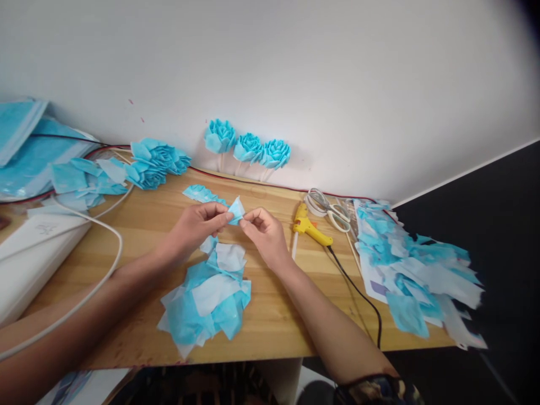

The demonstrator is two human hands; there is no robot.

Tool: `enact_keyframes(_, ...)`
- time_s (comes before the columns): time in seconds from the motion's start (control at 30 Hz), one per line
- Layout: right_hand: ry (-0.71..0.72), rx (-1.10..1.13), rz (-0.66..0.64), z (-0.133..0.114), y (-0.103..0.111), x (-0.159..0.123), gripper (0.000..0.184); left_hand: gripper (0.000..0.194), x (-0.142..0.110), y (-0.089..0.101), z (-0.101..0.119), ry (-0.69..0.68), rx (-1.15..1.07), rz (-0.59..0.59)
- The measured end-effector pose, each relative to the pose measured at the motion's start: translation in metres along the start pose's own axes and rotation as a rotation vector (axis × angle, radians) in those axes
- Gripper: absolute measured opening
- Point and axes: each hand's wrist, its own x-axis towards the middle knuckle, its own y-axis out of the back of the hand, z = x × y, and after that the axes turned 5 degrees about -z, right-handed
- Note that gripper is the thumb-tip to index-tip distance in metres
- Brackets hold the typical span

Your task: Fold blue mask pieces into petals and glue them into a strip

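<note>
My left hand (198, 223) and my right hand (264, 232) meet over the middle of the wooden table (274, 326). Both pinch one small folded blue-and-white fabric piece (236, 210) held between their fingertips, just above the tabletop. Directly below my hands lies a loose pile of blue and white cut fabric pieces (208, 298). A single blue strip (202, 194) lies flat just behind my left hand.
Three blue fabric roses on sticks (248, 147) lean on the wall; more roses (154, 161) lie left. A yellow glue gun (311, 226) with black cord, scissors (333, 211), a scrap heap (413, 270) at right. White box (29, 253) and cable left.
</note>
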Motion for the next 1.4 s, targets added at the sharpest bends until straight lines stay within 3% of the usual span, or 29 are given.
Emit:
enact_keyframes(0.5,-0.048,0.093,-0.002,0.0003,-0.0006,0.0006,0.019,0.03,0.0016,0.0001,-0.003,-0.11,0.259,-0.015)
enact_keyframes(0.6,-0.068,0.183,0.004,0.0,0.002,0.0011,0.028,0.029,0.0016,0.0011,-0.0028,-0.1,0.262,-0.023)
enact_keyframes(0.67,-0.099,0.218,-0.016,0.0,0.0039,0.0019,0.036,0.029,0.0012,0.0008,-0.002,-0.101,0.262,-0.026)
enact_keyframes(0.77,-0.114,0.236,-0.085,-0.0001,0.0049,0.0029,0.033,0.028,0.0004,-0.0004,-0.0007,-0.107,0.292,-0.02)
enact_keyframes(0.97,-0.057,0.083,-0.1,-0.0004,0.0039,0.0019,0.025,0.028,-0.0005,-0.0023,-0.0015,-0.116,0.357,0.009)
enact_keyframes(1.1,-0.023,-0.012,-0.076,-0.0004,0.0054,0.0012,0.024,0.031,-0.0011,-0.001,-0.0024,-0.101,0.289,-0.019)
enact_keyframes(1.3,-0.038,0.039,-0.045,-0.0004,0.008,0.002,0.025,0.04,-0.001,0.0025,-0.0004,-0.044,0.024,-0.023)
enact_keyframes(1.4,-0.036,0.063,-0.027,0.0001,0.0083,0.0023,0.024,0.039,-0.0009,0.0032,0.0005,-0.043,0.016,-0.034)
